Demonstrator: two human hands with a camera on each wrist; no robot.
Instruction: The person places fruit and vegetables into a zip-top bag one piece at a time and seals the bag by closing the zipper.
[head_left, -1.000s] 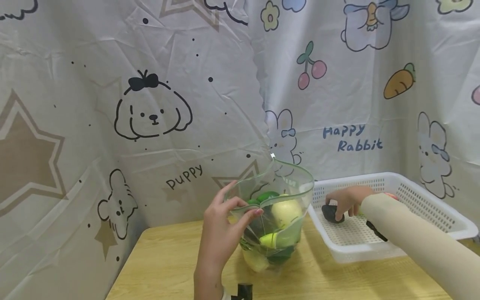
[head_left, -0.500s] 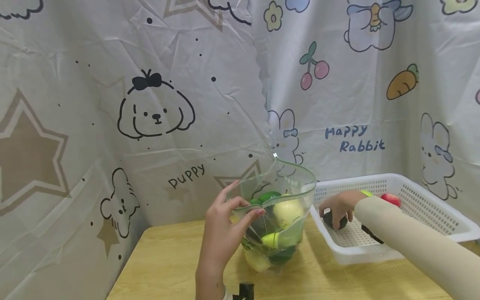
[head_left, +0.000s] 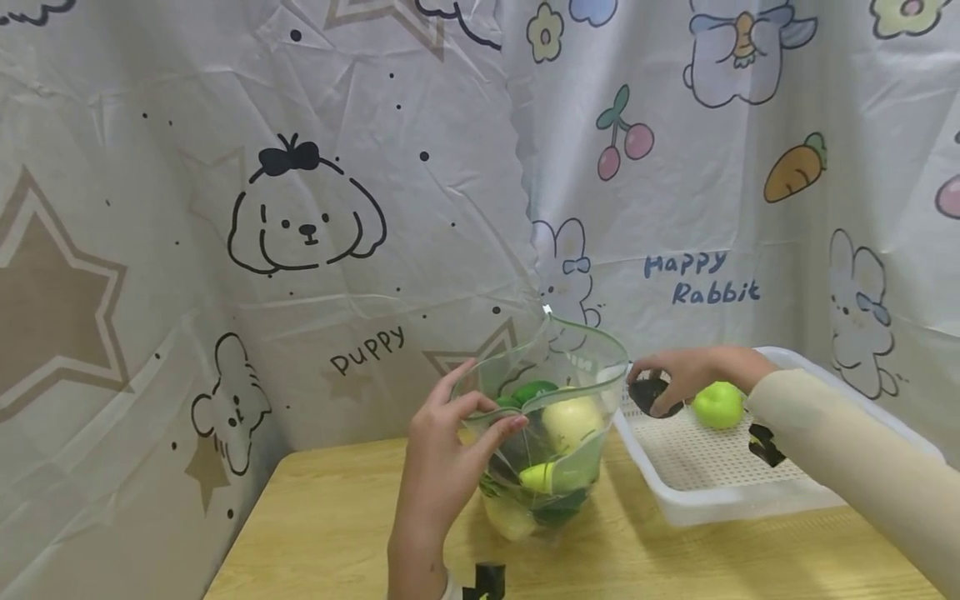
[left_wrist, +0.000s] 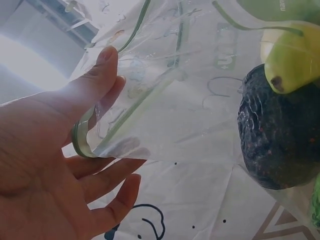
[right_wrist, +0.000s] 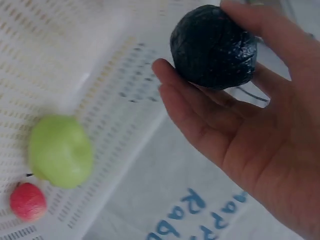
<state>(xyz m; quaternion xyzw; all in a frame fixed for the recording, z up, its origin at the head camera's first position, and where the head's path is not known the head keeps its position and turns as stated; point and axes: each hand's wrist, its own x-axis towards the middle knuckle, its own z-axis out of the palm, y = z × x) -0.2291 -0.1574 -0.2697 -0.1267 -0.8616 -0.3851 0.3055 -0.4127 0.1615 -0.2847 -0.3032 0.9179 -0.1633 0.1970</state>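
Note:
My left hand [head_left: 435, 467] pinches the green zip rim of a clear zip bag [head_left: 577, 475] between thumb and fingers, and the bag's mouth gapes. Inside it are a round pale-yellow fruit [head_left: 572, 423], a yellow-green tapered piece [head_left: 536, 478], a dark wrinkled avocado [left_wrist: 277, 130] and green produce [head_left: 534, 390]. To the right of the bag, my right hand [head_left: 693, 375] grips another dark, round avocado [head_left: 647, 397] with thumb and fingers. It is above the near-left side of a white basket [head_left: 738, 504], beside the bag's opening.
A green apple [head_left: 717, 406] and a small red apple [right_wrist: 28, 201] lie in the basket; the right arm hides the red one in the head view. Basket and bag stand on a wooden table [head_left: 330, 517]. A printed curtain [head_left: 375, 250] hangs behind.
My right hand has raised the avocado from the basket floor and brought it left to the bag's edge. The green apple has come into view. My left hand keeps its hold on the rim.

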